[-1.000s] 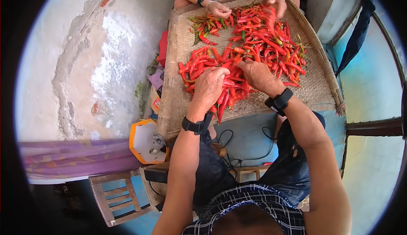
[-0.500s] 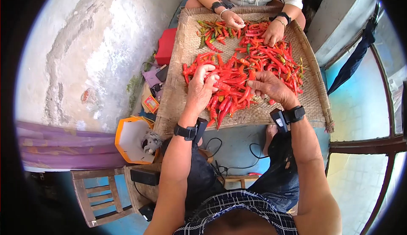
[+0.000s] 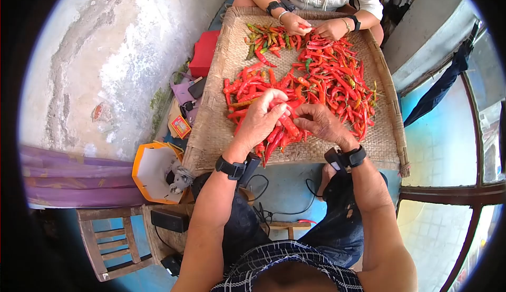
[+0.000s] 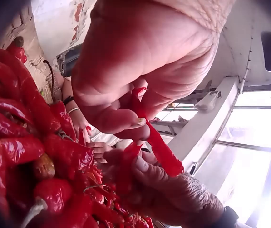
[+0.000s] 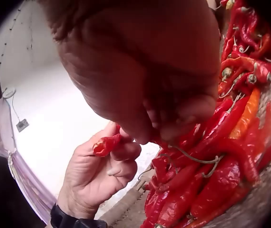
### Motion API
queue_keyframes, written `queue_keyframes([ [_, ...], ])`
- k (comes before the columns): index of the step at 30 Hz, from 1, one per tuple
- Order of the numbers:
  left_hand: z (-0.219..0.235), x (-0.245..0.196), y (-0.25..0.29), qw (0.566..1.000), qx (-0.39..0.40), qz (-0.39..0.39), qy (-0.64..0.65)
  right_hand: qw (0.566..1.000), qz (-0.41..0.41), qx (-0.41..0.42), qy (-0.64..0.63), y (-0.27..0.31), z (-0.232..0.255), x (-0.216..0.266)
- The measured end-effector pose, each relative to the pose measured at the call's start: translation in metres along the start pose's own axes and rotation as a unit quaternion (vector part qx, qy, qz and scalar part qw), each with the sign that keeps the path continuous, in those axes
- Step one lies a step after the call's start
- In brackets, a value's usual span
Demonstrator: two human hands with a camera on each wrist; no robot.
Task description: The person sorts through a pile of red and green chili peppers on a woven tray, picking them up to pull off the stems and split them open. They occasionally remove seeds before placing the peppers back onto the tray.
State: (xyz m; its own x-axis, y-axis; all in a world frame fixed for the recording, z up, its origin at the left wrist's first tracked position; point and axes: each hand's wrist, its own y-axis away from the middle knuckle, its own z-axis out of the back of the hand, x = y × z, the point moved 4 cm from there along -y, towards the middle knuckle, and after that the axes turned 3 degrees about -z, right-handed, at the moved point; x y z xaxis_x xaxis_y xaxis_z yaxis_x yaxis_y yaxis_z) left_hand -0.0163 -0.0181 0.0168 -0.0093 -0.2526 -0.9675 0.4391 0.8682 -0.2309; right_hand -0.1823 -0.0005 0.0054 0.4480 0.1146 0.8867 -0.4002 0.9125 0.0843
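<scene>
A red chili pepper (image 4: 163, 149) sticks out of my left hand (image 3: 259, 117), whose curled fingers grip it over the near part of the chili heap (image 3: 329, 81). In the right wrist view, the broken open end of a chili (image 5: 106, 145) shows at that hand's fingers. Close beside it, my right hand (image 3: 326, 127) has thumb and fingertips together, pinching another red chili (image 4: 127, 168), blurred in the left wrist view. The red chilies lie on a shallow woven tray (image 3: 206, 126), several with stems. The right hand's palm is in deep shadow in its own wrist view.
Across the tray, another person's hands (image 3: 333, 29) work close together, near a smaller pile of greenish chilies (image 3: 258, 40). An orange-rimmed container (image 3: 153, 173) and a wooden chair (image 3: 108, 244) stand at left. Cables (image 3: 263, 215) lie on the floor below the tray.
My hands were down at the heap; they have drawn close together, each with a chili. The other person's hand has moved from the heap to meet its mate. The head view has shifted.
</scene>
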Motion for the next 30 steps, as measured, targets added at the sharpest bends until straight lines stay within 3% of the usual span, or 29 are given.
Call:
queue_keyframes([
  [1,0.003,-0.003,0.001,0.999,-0.027,0.034,-0.001,1.000,-0.001,-0.001,-0.002,0.000,0.006,-0.002],
  [3,0.009,-0.003,0.001,0.996,-0.054,0.068,-0.003,0.994,-0.066,0.079,0.019,0.002,0.017,-0.013],
  [5,0.018,0.002,-0.001,0.990,-0.112,0.088,0.005,0.997,-0.054,0.055,0.005,0.001,0.033,-0.018],
  [6,0.019,0.004,-0.001,0.988,-0.114,0.098,0.027,0.978,-0.044,-0.076,-0.189,-0.001,0.049,-0.020],
  [7,0.018,0.006,-0.001,0.988,-0.115,0.099,0.029,0.905,-0.032,-0.204,-0.371,-0.001,0.061,-0.026],
  [8,0.016,0.007,-0.001,0.989,-0.110,0.097,0.026,0.906,-0.034,-0.202,-0.370,-0.005,0.063,-0.029],
  [10,0.012,0.006,-0.001,0.992,-0.090,0.077,0.033,0.912,-0.006,-0.348,-0.219,-0.004,0.073,-0.025],
  [11,0.011,0.007,-0.001,0.992,-0.091,0.079,0.033,0.912,-0.007,-0.347,-0.219,-0.001,0.069,-0.025],
  [13,0.007,0.008,-0.002,0.995,-0.062,0.069,0.021,0.983,-0.002,-0.139,-0.119,0.000,0.034,0.004],
  [14,0.006,0.008,-0.004,0.996,-0.050,0.073,0.015,0.983,-0.004,-0.140,-0.120,-0.002,0.021,0.001],
  [16,0.002,0.008,-0.005,0.997,-0.031,0.072,0.010,0.990,0.073,-0.057,-0.101,-0.008,-0.006,0.002],
  [18,-0.003,0.006,-0.005,0.997,-0.013,0.070,0.004,0.996,0.037,-0.015,-0.082,-0.005,-0.003,0.003],
  [19,-0.001,0.003,-0.004,0.997,-0.046,0.066,0.001,0.998,0.004,0.028,-0.062,-0.006,-0.002,0.003],
  [21,0.005,0.005,-0.005,0.995,-0.080,0.062,-0.005,0.999,-0.009,0.021,-0.040,-0.008,0.012,-0.010],
  [23,0.027,0.004,-0.009,0.967,-0.186,-0.040,-0.171,1.000,0.003,0.007,-0.005,-0.004,0.033,-0.010],
  [24,0.029,-0.003,-0.010,0.951,-0.188,-0.061,-0.238,0.989,-0.033,-0.073,-0.121,-0.001,0.048,-0.008],
  [25,0.029,0.000,-0.010,0.951,-0.188,-0.060,-0.237,0.958,-0.070,-0.151,-0.234,0.002,0.060,-0.009],
  [26,0.026,0.003,-0.012,0.930,-0.151,-0.071,-0.327,0.958,-0.070,-0.151,-0.232,-0.002,0.064,-0.013],
  [28,0.015,0.012,-0.016,0.881,-0.086,-0.051,-0.462,0.893,-0.050,-0.348,-0.279,-0.002,0.078,-0.029],
  [29,0.012,0.016,-0.016,0.881,-0.086,-0.050,-0.463,0.893,-0.050,-0.348,-0.280,-0.004,0.073,-0.036],
  [30,0.007,0.015,-0.014,0.850,-0.063,-0.057,-0.521,0.941,-0.047,-0.305,-0.136,-0.008,0.064,-0.036],
])
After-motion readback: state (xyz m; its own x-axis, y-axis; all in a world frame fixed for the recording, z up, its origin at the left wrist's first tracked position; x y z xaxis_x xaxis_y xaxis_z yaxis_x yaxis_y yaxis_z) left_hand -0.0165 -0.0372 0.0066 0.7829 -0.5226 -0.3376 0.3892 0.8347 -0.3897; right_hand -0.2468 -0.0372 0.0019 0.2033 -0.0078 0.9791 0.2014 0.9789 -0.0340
